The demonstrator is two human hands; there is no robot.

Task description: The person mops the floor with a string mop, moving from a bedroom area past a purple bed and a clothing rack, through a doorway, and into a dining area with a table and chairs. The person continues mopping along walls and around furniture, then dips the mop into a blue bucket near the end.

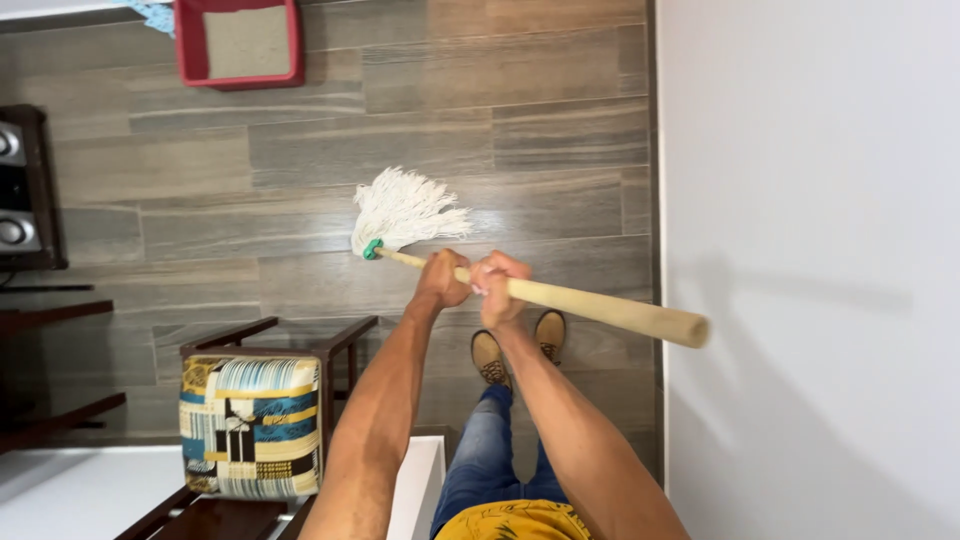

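Observation:
Both my hands grip the pale wooden handle (600, 309) of a string mop. My left hand (443, 280) holds it nearer the mop head and my right hand (498, 285) sits just beside it, further up the handle. The white string mop head (403, 209), joined by a green collar (372, 249), rests on the grey wood-look tile floor (300, 150). My tan boots (520, 345) stand on the floor below the hands.
A white wall (810, 250) runs along the right side. A dark wooden bench with a patterned cushion (250, 425) stands at lower left. A red tray (240, 42) lies on the floor at the top, and a dark speaker cabinet (25, 190) stands at far left.

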